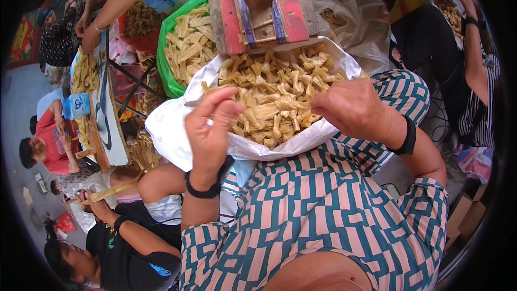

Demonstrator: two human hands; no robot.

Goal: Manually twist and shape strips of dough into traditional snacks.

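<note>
My right hand [353, 109] is closed in a pinch at the right side of a white sack [177, 132]. A knotted tan strip [277, 109] reaches from its fingertips over the heap. At the sack's left edge my left hand [211, 126] is raised, its fingers bent and apart, with nothing seen between them. Many similar knotted strips [269, 78] fill the sack, which sits by my lap. Beyond it stands a red board [223, 21] with a small wooden frame [272, 5] wrapped in blue bands.
A green bag [163, 64] of flat tan strips stands behind on the left. Clear plastic bags [358, 27] lie at the back right. Co-workers sit on both sides; one at lower left holds a long tan strip [116, 189]. A table [110, 124] stands left.
</note>
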